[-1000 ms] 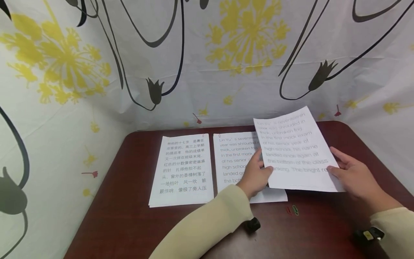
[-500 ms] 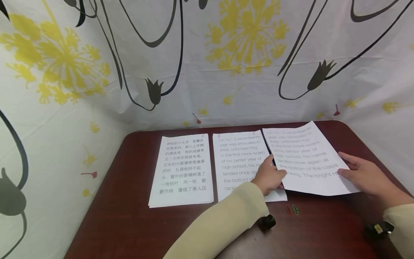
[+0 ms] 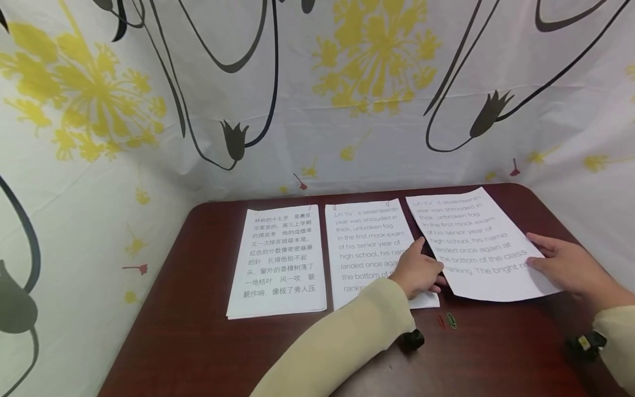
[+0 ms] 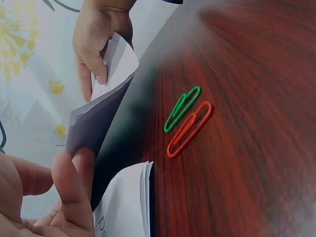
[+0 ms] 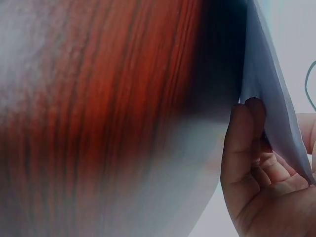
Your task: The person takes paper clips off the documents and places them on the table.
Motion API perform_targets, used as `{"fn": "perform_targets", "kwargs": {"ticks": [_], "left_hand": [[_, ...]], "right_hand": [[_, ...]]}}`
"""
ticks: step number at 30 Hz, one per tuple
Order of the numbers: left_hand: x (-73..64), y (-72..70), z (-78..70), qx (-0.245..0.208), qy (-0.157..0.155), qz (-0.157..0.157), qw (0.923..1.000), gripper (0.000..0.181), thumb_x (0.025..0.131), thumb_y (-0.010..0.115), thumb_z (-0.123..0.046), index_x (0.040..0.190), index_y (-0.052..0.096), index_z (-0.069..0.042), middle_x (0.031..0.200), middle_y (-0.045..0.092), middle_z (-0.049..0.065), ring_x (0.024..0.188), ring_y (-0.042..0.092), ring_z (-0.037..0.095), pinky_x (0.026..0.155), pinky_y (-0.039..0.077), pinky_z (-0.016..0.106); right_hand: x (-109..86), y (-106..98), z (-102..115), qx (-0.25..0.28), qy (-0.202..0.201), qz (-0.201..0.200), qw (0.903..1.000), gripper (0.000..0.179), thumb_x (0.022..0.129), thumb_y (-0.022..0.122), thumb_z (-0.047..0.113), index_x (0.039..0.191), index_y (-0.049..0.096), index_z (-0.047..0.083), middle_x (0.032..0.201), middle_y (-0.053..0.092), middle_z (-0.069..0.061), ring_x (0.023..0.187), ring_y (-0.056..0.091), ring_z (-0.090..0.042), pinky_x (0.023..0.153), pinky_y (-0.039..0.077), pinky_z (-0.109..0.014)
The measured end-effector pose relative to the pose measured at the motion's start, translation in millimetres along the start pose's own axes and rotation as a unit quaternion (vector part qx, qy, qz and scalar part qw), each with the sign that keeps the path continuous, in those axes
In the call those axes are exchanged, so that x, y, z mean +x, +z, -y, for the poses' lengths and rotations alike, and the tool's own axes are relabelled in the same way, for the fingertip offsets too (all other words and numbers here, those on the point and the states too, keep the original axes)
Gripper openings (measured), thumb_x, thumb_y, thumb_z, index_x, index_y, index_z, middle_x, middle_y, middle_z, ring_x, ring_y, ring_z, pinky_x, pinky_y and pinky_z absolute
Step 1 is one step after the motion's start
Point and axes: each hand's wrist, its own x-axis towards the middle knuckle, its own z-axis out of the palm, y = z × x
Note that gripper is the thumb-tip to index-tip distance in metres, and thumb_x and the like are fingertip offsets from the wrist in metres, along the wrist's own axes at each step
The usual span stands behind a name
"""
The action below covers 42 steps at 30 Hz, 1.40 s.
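A sheet of paper (image 3: 471,242) printed in English slants over the right part of the table, its near edge bowed and lifted; whether it is one sheet or several, I cannot tell. My right hand (image 3: 570,269) pinches its right edge, thumb on top and fingers underneath, as the right wrist view shows. My left hand (image 3: 415,270) is at the left edge, thumb tip just at the border. In the left wrist view, the left fingers (image 4: 74,180) touch the paper's underside near the edge, and the thumb appears apart from the paper.
A second English-printed stack (image 3: 364,242) lies in the middle, partly under my left forearm. To its left is a Chinese-printed stack (image 3: 278,259). A red paper clip (image 3: 441,322) and a green paper clip (image 3: 451,320) lie near the front. A patterned cloth (image 3: 288,110) hangs behind the table (image 3: 198,347).
Both hands have brought the paper right and down from above the middle stack, uncovering that stack. In the last half second it has shifted slightly right, and the left thumb overlaps it less.
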Motion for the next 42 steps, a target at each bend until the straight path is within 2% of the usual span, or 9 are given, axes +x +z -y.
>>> {"fn": "perform_targets", "kwargs": {"ticks": [7,11,15,20,24,31,36,39,42], "left_hand": [[-1.7,-10.4,0.0,0.053,0.020,-0.010,0.9983,0.076,0.101,0.066,-0.009,0.167,0.032,-0.025,0.093,0.071,-0.004,0.067,0.075,0.016,0.046,0.050,0.023],[-1.6,-18.7,-2.8,0.078,0.029,-0.013,0.9965,0.074,0.102,0.065,-0.014,0.167,0.031,-0.025,0.096,0.072,-0.004,0.067,0.074,0.014,0.049,0.051,0.024],[-1.9,-29.0,-7.9,0.076,0.042,-0.018,0.9961,0.073,0.104,0.065,-0.019,0.167,0.030,-0.026,0.099,0.071,-0.005,0.070,0.074,0.012,0.055,0.058,0.026],[-0.4,-46.4,-14.1,0.062,0.070,-0.036,0.9950,0.072,0.105,0.065,-0.022,0.167,0.030,-0.027,0.105,0.073,-0.004,0.074,0.075,0.014,0.061,0.062,0.028],[2.4,-64.5,-16.7,0.062,0.092,-0.058,0.9921,0.073,0.104,0.066,-0.023,0.167,0.030,-0.030,0.108,0.073,-0.006,0.077,0.076,0.016,0.063,0.062,0.028],[1.3,-107.2,-17.1,0.097,0.102,-0.107,0.9842,0.075,0.104,0.065,-0.024,0.168,0.028,-0.031,0.109,0.070,-0.008,0.086,0.076,0.016,0.072,0.062,0.029],[-6.4,-135.2,-15.7,0.130,0.102,-0.129,0.9778,0.074,0.104,0.063,-0.027,0.169,0.027,-0.026,0.118,0.069,-0.002,0.100,0.074,0.023,0.094,0.060,0.038],[-12.9,-148.6,-12.1,0.141,0.088,-0.144,0.9756,0.073,0.104,0.062,-0.029,0.168,0.028,-0.025,0.127,0.068,0.002,0.107,0.070,0.023,0.107,0.053,0.042],[-19.8,-158.6,-7.7,0.137,0.065,-0.157,0.9759,0.072,0.104,0.061,-0.030,0.168,0.028,-0.025,0.136,0.064,0.005,0.110,0.066,0.022,0.108,0.050,0.044]], "right_hand": [[0.8,-1.4,-3.3,-0.022,0.010,-0.010,0.9997,0.068,0.100,0.061,0.007,0.153,0.029,-0.020,0.136,0.047,-0.052,0.082,0.071,-0.031,0.057,0.054,-0.030],[-2.7,-1.4,0.7,-0.054,0.023,-0.018,0.9981,0.070,0.101,0.063,0.016,0.152,0.031,-0.021,0.135,0.048,-0.050,0.100,0.065,-0.054,0.071,0.058,-0.052],[-8.3,-1.3,14.5,-0.095,0.017,-0.043,0.9944,0.069,0.103,0.062,0.025,0.149,0.037,-0.019,0.134,0.050,-0.049,0.115,0.052,-0.063,0.087,0.047,-0.070],[-13.0,3.5,42.1,-0.088,-0.025,-0.070,0.9933,0.062,0.103,0.063,0.029,0.145,0.048,-0.015,0.131,0.057,-0.044,0.112,0.057,-0.057,0.076,0.047,-0.051],[-15.0,13.4,68.5,-0.059,-0.045,-0.055,0.9957,0.062,0.105,0.062,0.032,0.148,0.048,-0.012,0.134,0.058,-0.041,0.117,0.058,-0.056,0.074,0.045,-0.039],[-16.8,39.9,114.9,-0.024,-0.081,-0.020,0.9962,0.064,0.105,0.064,0.032,0.153,0.046,-0.007,0.141,0.057,-0.038,0.124,0.059,-0.057,0.080,0.059,-0.052],[-17.3,54.9,138.7,0.015,-0.102,0.011,0.9946,0.067,0.106,0.062,0.033,0.156,0.042,-0.006,0.145,0.055,-0.038,0.128,0.057,-0.059,0.094,0.056,-0.064],[-17.2,64.3,149.4,0.031,-0.108,0.030,0.9933,0.067,0.107,0.061,0.033,0.158,0.040,-0.005,0.146,0.054,-0.038,0.129,0.057,-0.058,0.098,0.054,-0.066],[-16.7,73.7,157.6,0.039,-0.109,0.045,0.9923,0.069,0.107,0.060,0.036,0.159,0.038,-0.004,0.147,0.053,-0.037,0.130,0.057,-0.058,0.095,0.057,-0.064]]}}
